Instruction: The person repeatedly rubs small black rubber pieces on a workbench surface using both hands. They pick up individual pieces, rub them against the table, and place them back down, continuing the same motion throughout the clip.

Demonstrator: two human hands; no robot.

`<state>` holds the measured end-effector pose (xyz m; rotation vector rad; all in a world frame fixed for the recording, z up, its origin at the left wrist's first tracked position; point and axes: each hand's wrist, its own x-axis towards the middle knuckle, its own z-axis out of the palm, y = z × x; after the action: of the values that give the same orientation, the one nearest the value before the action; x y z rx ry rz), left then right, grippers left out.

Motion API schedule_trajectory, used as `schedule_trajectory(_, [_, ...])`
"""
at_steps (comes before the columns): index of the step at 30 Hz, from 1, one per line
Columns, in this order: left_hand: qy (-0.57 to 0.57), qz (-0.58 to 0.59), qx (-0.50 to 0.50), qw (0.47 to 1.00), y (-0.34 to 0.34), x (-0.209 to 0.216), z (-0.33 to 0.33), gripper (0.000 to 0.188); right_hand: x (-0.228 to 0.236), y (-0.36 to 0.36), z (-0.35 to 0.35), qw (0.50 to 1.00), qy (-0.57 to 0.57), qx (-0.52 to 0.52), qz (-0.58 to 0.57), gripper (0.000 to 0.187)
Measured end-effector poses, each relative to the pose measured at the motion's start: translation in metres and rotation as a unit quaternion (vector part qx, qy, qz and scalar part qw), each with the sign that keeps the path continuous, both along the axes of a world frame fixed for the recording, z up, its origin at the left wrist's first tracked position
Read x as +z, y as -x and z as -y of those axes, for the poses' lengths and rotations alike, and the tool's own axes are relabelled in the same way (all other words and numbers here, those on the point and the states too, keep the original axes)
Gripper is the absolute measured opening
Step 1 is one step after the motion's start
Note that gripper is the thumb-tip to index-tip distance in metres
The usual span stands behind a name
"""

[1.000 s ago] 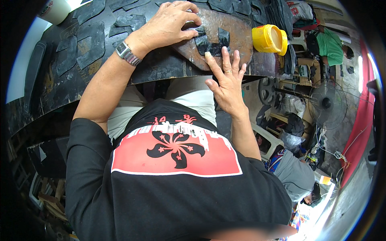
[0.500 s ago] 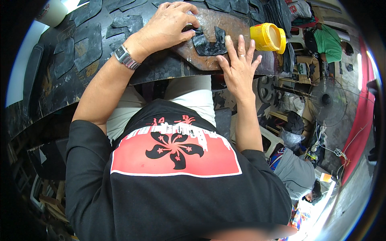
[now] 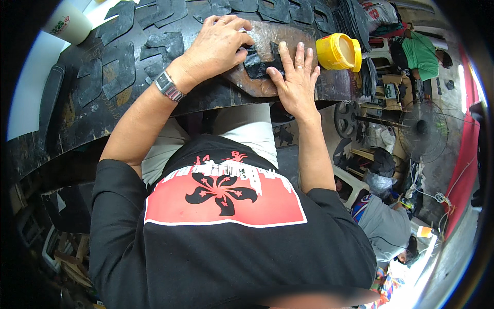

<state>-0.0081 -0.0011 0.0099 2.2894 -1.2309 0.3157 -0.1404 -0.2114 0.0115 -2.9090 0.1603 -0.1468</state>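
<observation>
A black, glossy U-shaped piece of sheet material [image 3: 256, 67] lies on a brown, worn board [image 3: 292, 32] near the table's front edge. My left hand [image 3: 220, 47] is at its left side, fingers bent and thumb drawn in, closed on that edge; the fingertips are partly hidden. Flat over the right part of the piece lies my right hand [image 3: 297, 80], its fingers stretched out and slightly spread. It covers some of the piece's right arm. Just right of those fingers, a yellow jar [image 3: 329, 53] of pale contents stands open.
Several similar black cut pieces [image 3: 119, 69] lie across the dark table [image 3: 170, 104], left and behind. A white container [image 3: 68, 23] stands at far left, a stack of black sheets [image 3: 353, 20] at right. Beyond are a fan [image 3: 423, 126] and two people, one in green [image 3: 419, 54].
My right hand has slid left and now lies over the right part of the black piece. My left hand stays at the piece's left side. The view has shifted slightly.
</observation>
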Motion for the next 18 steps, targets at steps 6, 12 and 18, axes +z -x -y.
schedule_trajectory(6, [-0.017,-0.091,0.006,0.996,-0.007,0.01,0.003,0.022,0.008,0.024,0.016,0.996,-0.071,-0.023,0.058,0.059])
schedule_trajectory(12, [-0.069,-0.111,0.012,0.991,-0.005,0.027,0.009,0.018,0.002,0.013,0.023,0.916,-0.288,-0.049,0.275,0.038])
schedule_trajectory(18, [-0.12,-0.098,0.03,0.987,0.0,0.036,0.016,0.017,-0.007,-0.02,0.007,0.891,-0.312,-0.01,0.331,0.035])
